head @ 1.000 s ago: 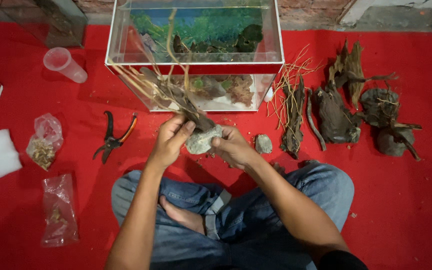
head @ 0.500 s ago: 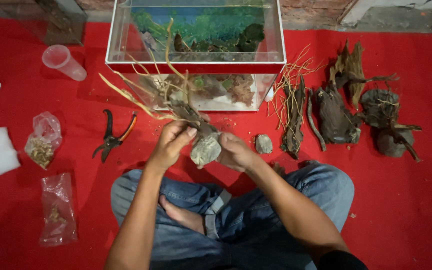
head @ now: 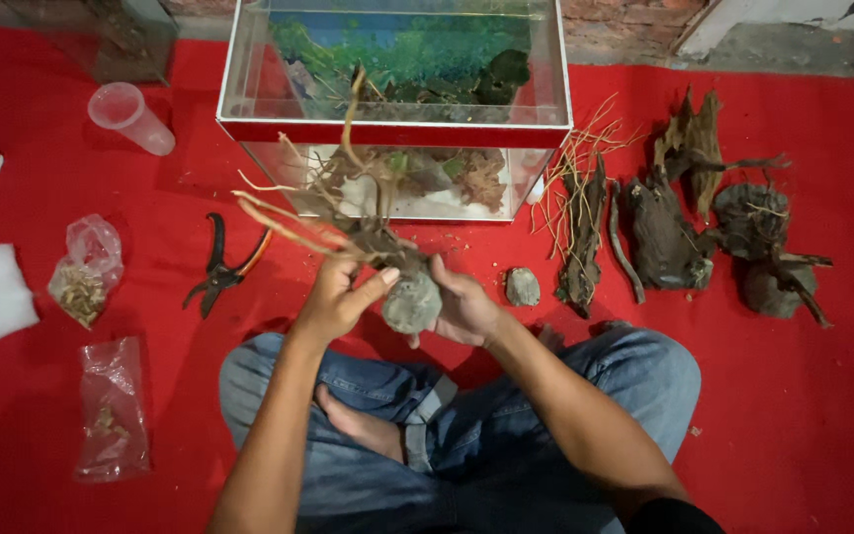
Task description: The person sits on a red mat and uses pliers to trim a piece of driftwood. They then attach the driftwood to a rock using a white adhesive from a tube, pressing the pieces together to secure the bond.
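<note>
Left hand: my left hand is closed round the base of the branchy driftwood, thumb stretched across to touch the grey stone.
Right hand: my right hand cups the grey stone from beneath and behind, fingers wrapped on it.
Stone and wood: the stone sits pressed against the dark root end of the driftwood, held above my crossed legs, just in front of the glass tank.
Twigs: the pale twigs fan up and to the left, their tips overlapping the tank's front pane and red rim.
Near edge: the tank's front wall is close ahead of my knuckles, with little room forward.
Left room: open red mat lies between my left arm and the cutting pliers; farther out lie two small plastic bags and a clear cup.
Right room: a small loose stone lies just beside my right hand; the driftwood pieces are spread beyond it.
Change: compared with half a second ago, the stone and wood sit slightly lower and nearer my lap, and my left thumb has come onto the stone.
</note>
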